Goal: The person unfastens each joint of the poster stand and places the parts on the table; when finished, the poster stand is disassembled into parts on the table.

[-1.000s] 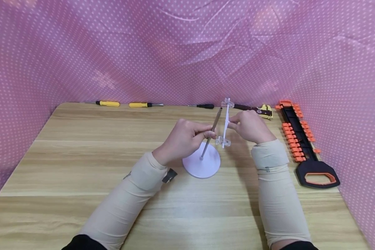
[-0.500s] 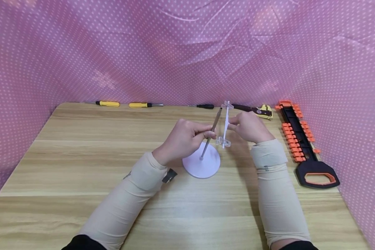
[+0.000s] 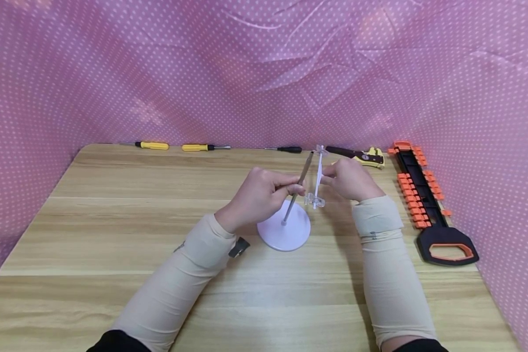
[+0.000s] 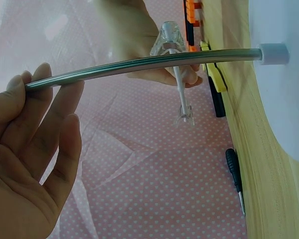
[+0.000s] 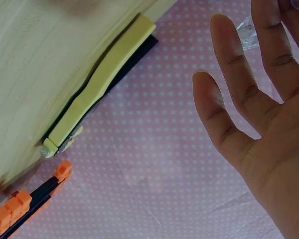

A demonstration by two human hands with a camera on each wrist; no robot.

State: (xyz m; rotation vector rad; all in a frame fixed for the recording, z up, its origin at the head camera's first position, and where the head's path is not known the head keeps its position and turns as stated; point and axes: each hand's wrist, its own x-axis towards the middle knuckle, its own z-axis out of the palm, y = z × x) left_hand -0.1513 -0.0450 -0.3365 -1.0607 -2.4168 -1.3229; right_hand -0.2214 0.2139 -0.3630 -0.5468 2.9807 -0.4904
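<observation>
Evidently, the left hand (image 3: 258,199) pinches the rod (image 3: 306,166); the right hand (image 3: 353,180) pinches the white bar (image 3: 319,167), other fingers (image 5: 239,69) extended; a slack grip might drop the bar.

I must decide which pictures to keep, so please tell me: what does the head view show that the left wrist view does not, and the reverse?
Only the head view: two yellow screwdrivers, the left sleeve and the black handle of the rack.

Only the left wrist view: the palm side of the left grip.

Both: that grip from some side, the right grip, rod, base, bar, black screwdriver, pliers and at least part of the rack.
</observation>
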